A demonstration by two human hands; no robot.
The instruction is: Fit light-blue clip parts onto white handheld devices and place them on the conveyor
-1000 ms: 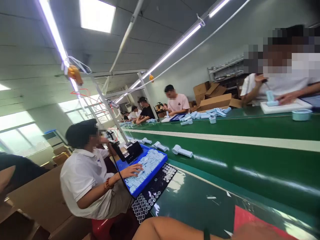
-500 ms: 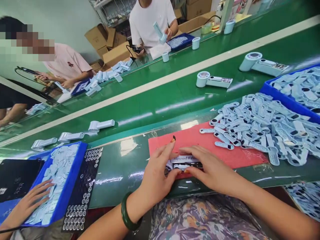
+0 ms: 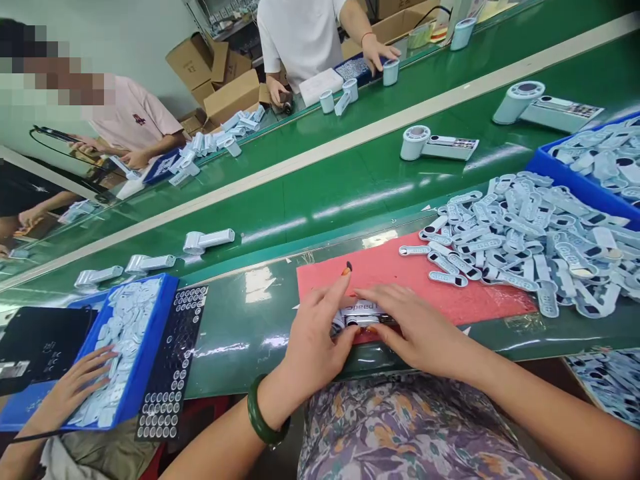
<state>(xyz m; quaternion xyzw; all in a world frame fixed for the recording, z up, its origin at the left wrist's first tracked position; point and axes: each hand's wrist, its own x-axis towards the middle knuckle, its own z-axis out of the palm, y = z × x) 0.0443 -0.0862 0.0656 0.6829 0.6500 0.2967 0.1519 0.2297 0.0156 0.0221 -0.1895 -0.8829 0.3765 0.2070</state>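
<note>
A small handheld fan (image 3: 364, 308) with "Speed" lettering on its handle lies on the red mat (image 3: 320, 283), partly hidden by my fingers. My left hand (image 3: 315, 327) grips its left end, thumb along the near side and a dark-tipped finger raised. Around the right end curls my right hand (image 3: 415, 323), its thumb meeting the near edge beside my left thumb. Light-blue face strips with dark windows (image 3: 530, 227) lie heaped to the right of my right hand, partly on the mat.
Fan bodies (image 3: 440, 145) rest on the green conveyor (image 3: 300, 193). A blue tray of strips (image 3: 550, 157) stands right. Left are a black sheet of ring stickers (image 3: 175, 353) and a blue bin (image 3: 145, 347) with a co-worker's hand (image 3: 75, 387) in it. Other people work across the belt.
The fan between my hands has shifted or turned slightly, so less of its lettering shows. Across the belt, a person has set down a fan and reaches right to another.
</note>
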